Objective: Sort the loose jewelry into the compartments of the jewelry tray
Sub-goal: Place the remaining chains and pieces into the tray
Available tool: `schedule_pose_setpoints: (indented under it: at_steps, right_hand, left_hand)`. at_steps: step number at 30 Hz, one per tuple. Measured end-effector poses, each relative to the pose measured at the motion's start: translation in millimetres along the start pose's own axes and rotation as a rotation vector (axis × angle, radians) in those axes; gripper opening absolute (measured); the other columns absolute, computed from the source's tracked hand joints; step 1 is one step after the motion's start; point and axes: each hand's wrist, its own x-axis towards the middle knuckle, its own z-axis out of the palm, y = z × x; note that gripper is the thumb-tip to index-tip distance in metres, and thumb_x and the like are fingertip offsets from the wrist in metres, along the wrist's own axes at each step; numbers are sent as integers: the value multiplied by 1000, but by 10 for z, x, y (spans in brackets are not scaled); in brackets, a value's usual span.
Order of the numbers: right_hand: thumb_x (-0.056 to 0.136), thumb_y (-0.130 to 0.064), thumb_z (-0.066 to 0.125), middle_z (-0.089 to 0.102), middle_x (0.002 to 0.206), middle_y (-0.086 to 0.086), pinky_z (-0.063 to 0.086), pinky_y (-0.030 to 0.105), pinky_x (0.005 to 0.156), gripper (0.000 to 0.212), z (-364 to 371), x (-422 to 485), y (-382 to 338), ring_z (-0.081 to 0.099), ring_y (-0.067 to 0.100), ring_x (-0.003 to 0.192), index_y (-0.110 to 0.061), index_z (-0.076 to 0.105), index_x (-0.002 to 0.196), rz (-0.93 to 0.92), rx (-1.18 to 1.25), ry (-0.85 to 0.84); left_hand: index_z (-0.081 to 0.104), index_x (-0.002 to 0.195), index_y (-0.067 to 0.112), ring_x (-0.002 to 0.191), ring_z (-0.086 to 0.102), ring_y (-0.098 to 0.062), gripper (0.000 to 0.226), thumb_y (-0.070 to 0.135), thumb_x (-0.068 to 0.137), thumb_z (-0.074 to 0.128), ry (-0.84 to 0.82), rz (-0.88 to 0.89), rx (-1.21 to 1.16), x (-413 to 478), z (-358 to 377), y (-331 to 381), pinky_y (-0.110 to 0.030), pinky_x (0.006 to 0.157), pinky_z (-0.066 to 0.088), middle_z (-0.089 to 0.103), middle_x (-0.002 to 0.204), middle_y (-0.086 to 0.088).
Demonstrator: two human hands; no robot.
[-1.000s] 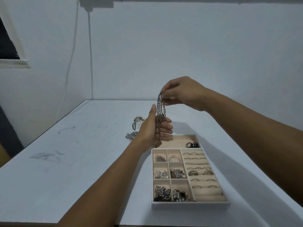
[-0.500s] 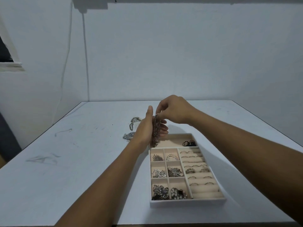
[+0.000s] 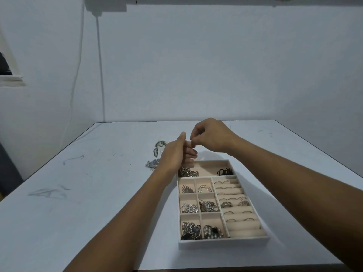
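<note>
The beige jewelry tray (image 3: 224, 244) lies on the white table, right of centre. A chunky metal chain (image 3: 187, 172) sits heaped at the left end of its long far compartment. My left hand (image 3: 175, 154) hovers just above that heap, thumb up and fingers straight, holding nothing. Just beyond it, my right hand (image 3: 210, 137) has its fingertips curled together beside the left index finger, with nothing visible between them. A silver watch (image 3: 153, 163) and two silver pieces (image 3: 159, 144) lie loose on the table left of the tray.
Black hair ties (image 3: 225, 171) lie at the right end of the far compartment. Rings (image 3: 233, 202) line the tray's right-hand rolls, and small pieces fill the square compartments (image 3: 208, 206). A white cable (image 3: 100, 75) hangs down the wall at the back left.
The chain hung from my right hand against my left palm; both hands came down and the chain now lies in the far compartment, released.
</note>
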Motion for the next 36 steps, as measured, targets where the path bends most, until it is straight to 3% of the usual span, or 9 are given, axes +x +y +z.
schedule_pose_setpoints:
  at_steps: [3,6,10,13,18,23,28,33,36]
  right_hand:
    - [79,-13,69,72,81,2,49,22,57,2,81,-58,131,67,15,68,-14,71,79,40,10,-74]
    - [81,-16,71,74,83,4,50,20,57,8,191,-121,222,64,11,59,-17,72,89,42,-84,-261]
    - [84,-14,67,69,93,-8,48,23,78,32,272,-165,236,63,11,84,-23,70,115,-14,-172,-414]
    - [87,-10,62,67,109,-4,41,21,80,41,319,-165,239,57,11,92,-24,64,125,-34,-229,-453]
    - [90,-16,59,67,121,-7,45,26,91,38,350,-122,248,59,15,108,-28,63,126,-84,-370,-470]
    - [87,-30,65,71,104,-1,50,29,83,17,317,-133,353,59,15,93,-21,71,100,-72,-445,-365]
    - [83,-46,68,60,80,0,52,33,72,27,276,-169,406,63,22,83,-20,62,78,-18,-549,-291]
    - [87,-29,62,62,101,5,51,32,70,16,276,-208,391,63,26,87,-17,67,96,-21,-583,-222]
    - [85,-32,64,63,103,3,53,33,74,17,281,-212,361,64,24,88,-21,67,98,-27,-529,-241]
  left_hand:
    - [68,86,11,81,65,-24,21,24,93,53,99,137,309,-19,-100,-12,-38,76,55,71,81,-2]
    - [70,85,19,87,63,-12,13,24,88,59,131,245,623,-72,-229,-6,-30,77,50,70,88,5]
    - [69,79,28,87,61,-9,9,24,83,62,26,308,869,-105,-365,-11,-26,75,51,63,97,3]
    - [71,76,29,97,54,-8,5,31,78,67,-53,329,1051,-94,-413,-20,-28,77,46,66,92,5]
    - [74,77,21,84,60,-14,21,42,74,73,-138,264,1190,-92,-343,9,-33,72,51,65,81,1]
    - [77,85,23,85,61,-14,25,45,75,73,-100,262,1263,-70,-293,-28,-34,75,54,68,87,2]
    - [76,81,26,84,62,-16,14,37,74,73,-84,306,1317,-37,-253,-56,-34,72,54,68,82,4]
    - [76,74,29,89,58,-15,16,44,74,71,-10,419,1379,-17,-305,-72,-36,71,51,69,82,7]
    - [76,78,30,94,53,-16,22,51,72,71,-34,463,1350,-7,-311,-40,-36,75,49,67,83,9]
